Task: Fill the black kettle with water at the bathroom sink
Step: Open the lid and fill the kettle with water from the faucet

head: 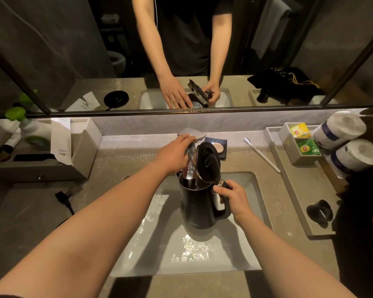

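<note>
The black kettle (199, 208) stands upright inside the white sink basin (159, 250), its lid (208, 162) flipped up. My right hand (232, 200) grips the kettle's handle at the top. The chrome tap (192, 135) rises behind the kettle, and its spout reaches down into the kettle's open mouth. My left hand (177, 152) rests on the tap's flat lever, fingers curled over it. Water droplets shine on the basin floor in front of the kettle.
A white toothbrush (262, 154) and a soap dish (219, 147) lie on the counter behind the sink. A grey tray (297, 190) at right carries tea bags, a black ring and paper rolls (340, 130). A black plug (64, 200) lies at left, near a box with papers.
</note>
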A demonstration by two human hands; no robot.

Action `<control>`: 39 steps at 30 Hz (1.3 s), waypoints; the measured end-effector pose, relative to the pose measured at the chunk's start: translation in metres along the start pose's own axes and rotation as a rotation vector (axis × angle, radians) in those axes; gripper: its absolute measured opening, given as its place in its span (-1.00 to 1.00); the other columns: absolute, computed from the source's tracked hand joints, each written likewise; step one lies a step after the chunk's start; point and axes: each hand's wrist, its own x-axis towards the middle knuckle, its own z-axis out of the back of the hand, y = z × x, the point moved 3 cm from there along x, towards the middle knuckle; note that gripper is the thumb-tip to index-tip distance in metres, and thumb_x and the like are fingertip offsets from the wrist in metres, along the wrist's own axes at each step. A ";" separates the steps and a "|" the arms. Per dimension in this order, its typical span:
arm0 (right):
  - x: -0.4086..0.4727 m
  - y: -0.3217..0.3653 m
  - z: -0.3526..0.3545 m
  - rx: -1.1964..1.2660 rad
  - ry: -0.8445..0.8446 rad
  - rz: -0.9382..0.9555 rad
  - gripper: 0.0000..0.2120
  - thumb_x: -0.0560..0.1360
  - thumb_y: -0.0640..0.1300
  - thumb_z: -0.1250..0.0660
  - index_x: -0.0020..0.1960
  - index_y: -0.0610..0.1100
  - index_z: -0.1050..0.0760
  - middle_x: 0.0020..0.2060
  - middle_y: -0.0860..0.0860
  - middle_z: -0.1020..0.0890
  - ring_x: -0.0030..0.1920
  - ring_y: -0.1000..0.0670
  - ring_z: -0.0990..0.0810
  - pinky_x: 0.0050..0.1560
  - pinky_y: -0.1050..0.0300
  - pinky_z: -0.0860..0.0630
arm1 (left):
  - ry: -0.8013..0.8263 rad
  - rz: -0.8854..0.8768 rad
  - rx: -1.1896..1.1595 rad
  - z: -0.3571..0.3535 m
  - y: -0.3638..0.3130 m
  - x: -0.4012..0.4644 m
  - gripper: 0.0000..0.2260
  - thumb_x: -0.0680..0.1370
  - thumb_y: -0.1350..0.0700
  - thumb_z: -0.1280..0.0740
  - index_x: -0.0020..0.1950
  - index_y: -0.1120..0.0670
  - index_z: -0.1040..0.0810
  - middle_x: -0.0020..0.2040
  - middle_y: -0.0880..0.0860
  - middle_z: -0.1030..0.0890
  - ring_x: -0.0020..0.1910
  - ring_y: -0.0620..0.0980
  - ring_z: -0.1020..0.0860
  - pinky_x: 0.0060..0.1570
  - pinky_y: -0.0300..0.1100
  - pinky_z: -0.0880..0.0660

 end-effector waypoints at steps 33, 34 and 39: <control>-0.001 0.001 -0.001 0.035 -0.001 -0.011 -0.78 0.33 -0.16 -0.52 -0.21 -0.24 -0.51 -0.46 -0.04 -0.54 -0.42 -0.01 -0.48 -0.36 0.09 -0.45 | 0.015 0.014 -0.024 -0.002 0.000 0.001 -0.48 0.52 0.16 -0.27 0.47 -0.06 -0.24 0.49 -0.04 -0.25 0.37 0.05 -0.35 0.24 0.07 -0.43; -0.001 0.001 -0.001 0.034 0.000 -0.010 -0.78 0.33 -0.16 -0.52 -0.22 -0.24 -0.51 -0.46 -0.03 -0.55 -0.42 -0.01 -0.48 -0.36 0.10 -0.45 | 0.012 0.016 -0.022 -0.002 0.000 0.001 -0.48 0.53 0.16 -0.27 0.47 -0.06 -0.24 0.49 -0.04 -0.25 0.37 0.05 -0.35 0.25 0.07 -0.42; -0.002 0.000 -0.001 0.025 -0.013 0.000 -0.70 0.34 -0.17 -0.51 -0.15 -0.38 -0.50 -0.41 -0.11 -0.53 -0.39 -0.05 -0.48 -0.35 0.06 -0.44 | 0.009 0.014 -0.020 -0.002 0.000 0.001 -0.47 0.52 0.17 -0.27 0.46 -0.06 -0.24 0.49 -0.04 -0.26 0.37 0.05 -0.35 0.24 0.07 -0.44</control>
